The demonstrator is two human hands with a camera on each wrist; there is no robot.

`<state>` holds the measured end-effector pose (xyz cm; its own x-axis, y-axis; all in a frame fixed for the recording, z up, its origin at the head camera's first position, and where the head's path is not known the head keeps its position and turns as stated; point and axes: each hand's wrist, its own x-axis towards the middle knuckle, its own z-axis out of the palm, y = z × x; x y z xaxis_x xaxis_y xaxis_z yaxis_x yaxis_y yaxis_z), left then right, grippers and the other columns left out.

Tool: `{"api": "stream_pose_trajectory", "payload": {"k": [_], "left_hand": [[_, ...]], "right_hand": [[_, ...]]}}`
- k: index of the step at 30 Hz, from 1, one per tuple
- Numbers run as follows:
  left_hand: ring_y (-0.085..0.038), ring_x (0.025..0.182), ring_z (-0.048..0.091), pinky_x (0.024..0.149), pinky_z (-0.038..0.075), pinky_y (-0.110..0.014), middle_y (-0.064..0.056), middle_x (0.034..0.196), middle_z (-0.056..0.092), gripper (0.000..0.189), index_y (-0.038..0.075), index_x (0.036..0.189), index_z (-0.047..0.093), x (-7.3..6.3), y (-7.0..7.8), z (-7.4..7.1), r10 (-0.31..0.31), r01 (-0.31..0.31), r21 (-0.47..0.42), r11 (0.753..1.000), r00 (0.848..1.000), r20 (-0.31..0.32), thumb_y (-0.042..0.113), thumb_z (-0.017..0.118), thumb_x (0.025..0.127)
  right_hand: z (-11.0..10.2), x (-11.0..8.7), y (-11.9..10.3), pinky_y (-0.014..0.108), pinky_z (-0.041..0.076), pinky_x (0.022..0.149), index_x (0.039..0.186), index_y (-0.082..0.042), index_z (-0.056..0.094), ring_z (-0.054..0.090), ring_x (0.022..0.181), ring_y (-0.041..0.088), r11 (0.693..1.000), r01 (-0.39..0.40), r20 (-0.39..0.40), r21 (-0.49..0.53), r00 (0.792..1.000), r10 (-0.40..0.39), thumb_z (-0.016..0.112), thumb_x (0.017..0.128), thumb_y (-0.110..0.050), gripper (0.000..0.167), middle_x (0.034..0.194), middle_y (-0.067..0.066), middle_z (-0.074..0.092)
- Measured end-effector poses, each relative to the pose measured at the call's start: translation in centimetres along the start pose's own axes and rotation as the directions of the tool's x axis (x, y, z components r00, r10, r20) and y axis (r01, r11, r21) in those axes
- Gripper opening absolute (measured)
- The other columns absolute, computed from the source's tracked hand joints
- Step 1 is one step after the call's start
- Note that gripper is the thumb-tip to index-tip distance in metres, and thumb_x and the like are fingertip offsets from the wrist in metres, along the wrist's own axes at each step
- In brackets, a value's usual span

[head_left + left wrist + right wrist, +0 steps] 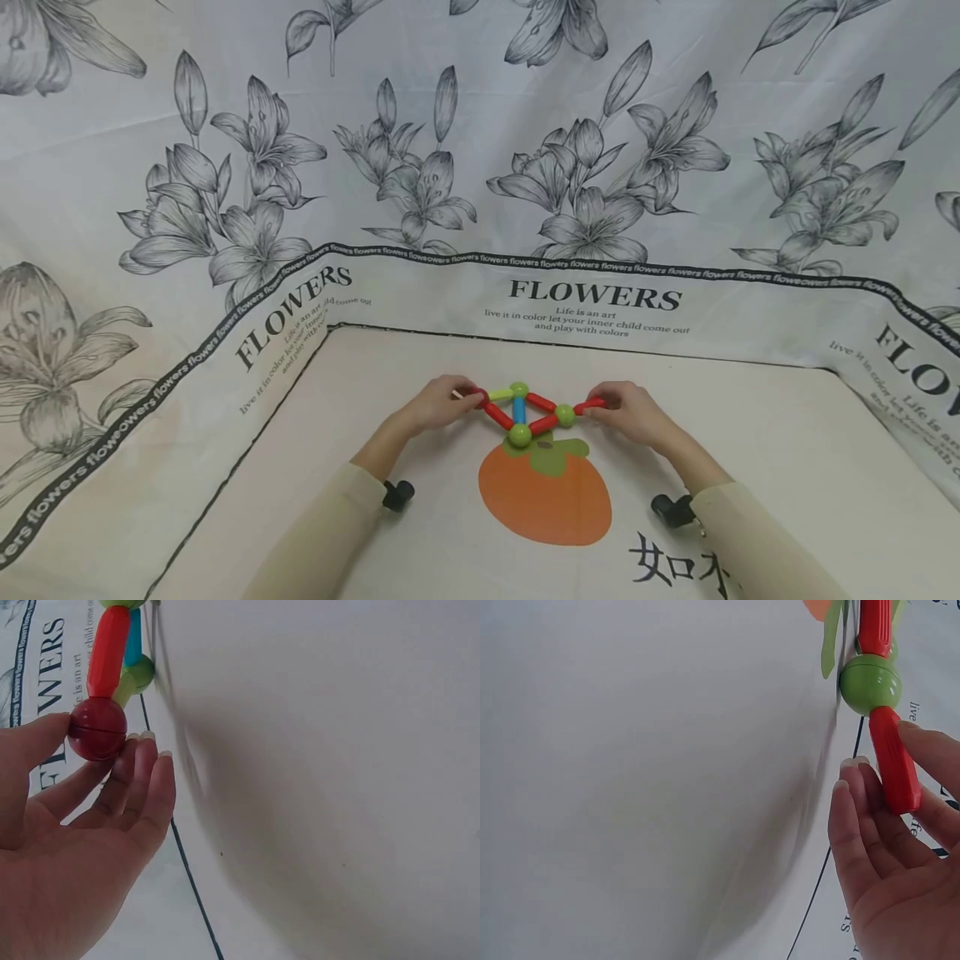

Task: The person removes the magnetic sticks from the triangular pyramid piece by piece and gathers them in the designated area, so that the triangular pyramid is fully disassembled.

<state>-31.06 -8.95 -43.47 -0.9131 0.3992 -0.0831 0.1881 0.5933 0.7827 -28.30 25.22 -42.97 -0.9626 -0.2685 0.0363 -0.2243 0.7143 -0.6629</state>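
Between the two hands hangs a frame of magnetic-style rods and balls, two triangles sharing a blue rod (519,410). My left hand (438,402) pinches the dark red ball (98,729) at the frame's left corner between thumb and fingers. From that ball run a red rod (109,652) and a yellow-green rod (498,395). At the right corner is a green ball (871,684), from which a loose-ended red rod (895,760) sticks out. My right hand (630,408) pinches this rod with thumb and fingers. Two more green balls (520,435) cap the blue rod's ends.
A pale cloth covers the table (420,533), printed with an orange persimmon (545,500) just below the frame and dark characters (675,562) at the lower right. Flower-printed fabric (420,167) rises behind and at the sides. Black wrist cameras (399,496) sit at both cuffs.
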Motion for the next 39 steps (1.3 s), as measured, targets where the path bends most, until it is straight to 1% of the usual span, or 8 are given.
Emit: {"api": "stream_pose_trajectory", "payload": {"k": [6, 14, 18, 22, 26, 31, 35, 39], "left_hand": [[-0.020, 0.102, 0.061, 0.084, 0.053, -0.037, -0.001, 0.112, 0.067, 0.027, 0.013, 0.116, 0.072, 0.09, -0.21, -0.06, -0.024, 0.024, 0.032, 0.999, 1.000, 0.013, 0.034, 0.062, 0.103], [-0.020, 0.098, 0.059, 0.079, 0.053, -0.034, 0.000, 0.109, 0.066, 0.027, 0.014, 0.116, 0.072, 0.17, -0.30, -0.10, -0.055, 0.054, 0.044, 0.998, 0.998, 0.028, 0.034, 0.063, 0.102], [-0.020, 0.097, 0.059, 0.079, 0.053, -0.034, 0.000, 0.108, 0.066, 0.027, 0.013, 0.117, 0.071, 0.22, -0.30, -0.08, -0.068, 0.066, 0.055, 0.996, 0.997, 0.033, 0.034, 0.062, 0.103], [-0.020, 0.098, 0.059, 0.080, 0.053, -0.034, -0.001, 0.106, 0.067, 0.028, 0.011, 0.117, 0.071, 0.27, -0.43, -0.05, -0.062, 0.059, 0.057, 0.997, 0.997, 0.038, 0.033, 0.062, 0.103], [-0.021, 0.098, 0.058, 0.083, 0.052, -0.035, -0.002, 0.106, 0.067, 0.029, 0.009, 0.119, 0.071, 0.32, -0.57, -0.04, -0.064, 0.061, 0.061, 0.996, 0.997, 0.046, 0.032, 0.062, 0.103], [-0.022, 0.100, 0.057, 0.090, 0.052, -0.039, -0.004, 0.108, 0.066, 0.030, 0.009, 0.122, 0.069, 0.40, -0.69, 0.03, -0.085, 0.081, 0.069, 0.994, 0.995, 0.059, 0.030, 0.061, 0.103], [-0.023, 0.103, 0.056, 0.096, 0.051, -0.043, -0.004, 0.111, 0.065, 0.030, 0.009, 0.123, 0.069, 0.47, -0.84, 0.18, -0.096, 0.091, 0.073, 0.993, 0.994, 0.057, 0.031, 0.061, 0.103], [-0.024, 0.105, 0.055, 0.098, 0.049, -0.044, -0.005, 0.112, 0.065, 0.031, 0.010, 0.123, 0.069, 0.56, -0.98, 0.23, -0.099, 0.095, 0.074, 0.993, 0.994, 0.054, 0.032, 0.061, 0.103]], "right_hand": [[0.10, -0.01, 0.17, 0.032, 0.049, 0.069, 0.107, -0.003, 0.073, 0.056, 0.081, 0.021, 1.000, -0.005, 0.008, -0.014, 1.000, 0.006, 0.075, 0.092, -0.017, 0.021, 0.089, 0.005, 0.067], [0.19, -0.11, 0.15, 0.035, 0.050, 0.076, 0.108, -0.004, 0.073, 0.057, 0.089, 0.022, 0.999, -0.016, 0.029, -0.043, 0.999, 0.018, 0.074, 0.092, -0.017, 0.020, 0.096, 0.005, 0.068], [0.21, -0.04, 0.20, 0.036, 0.050, 0.078, 0.107, -0.003, 0.073, 0.057, 0.089, 0.023, 0.999, -0.012, 0.031, -0.046, 0.999, 0.014, 0.074, 0.092, -0.016, 0.020, 0.096, 0.005, 0.068], [0.26, 0.10, 0.36, 0.035, 0.049, 0.078, 0.106, -0.004, 0.073, 0.057, 0.088, 0.022, 0.999, -0.019, 0.032, -0.046, 0.999, 0.020, 0.073, 0.092, -0.016, 0.018, 0.095, 0.005, 0.068], [0.31, 0.17, 0.57, 0.035, 0.049, 0.078, 0.107, -0.005, 0.073, 0.057, 0.089, 0.022, 0.998, -0.028, 0.036, -0.049, 0.999, 0.029, 0.073, 0.093, -0.017, 0.018, 0.096, 0.004, 0.068], [0.40, 0.19, 0.90, 0.036, 0.050, 0.079, 0.107, -0.005, 0.074, 0.057, 0.089, 0.022, 0.998, -0.020, 0.042, -0.054, 0.999, 0.023, 0.074, 0.093, -0.017, 0.019, 0.098, 0.005, 0.069], [0.42, 0.18, 1.03, 0.036, 0.049, 0.079, 0.106, -0.005, 0.075, 0.057, 0.089, 0.022, 0.999, -0.015, 0.043, -0.052, 0.999, 0.018, 0.074, 0.092, -0.017, 0.018, 0.098, 0.005, 0.070], [0.42, 0.14, 0.91, 0.036, 0.050, 0.079, 0.106, -0.005, 0.075, 0.058, 0.089, 0.022, 0.999, -0.021, 0.049, -0.049, 0.999, 0.023, 0.074, 0.093, -0.017, 0.019, 0.099, 0.006, 0.070]]}}
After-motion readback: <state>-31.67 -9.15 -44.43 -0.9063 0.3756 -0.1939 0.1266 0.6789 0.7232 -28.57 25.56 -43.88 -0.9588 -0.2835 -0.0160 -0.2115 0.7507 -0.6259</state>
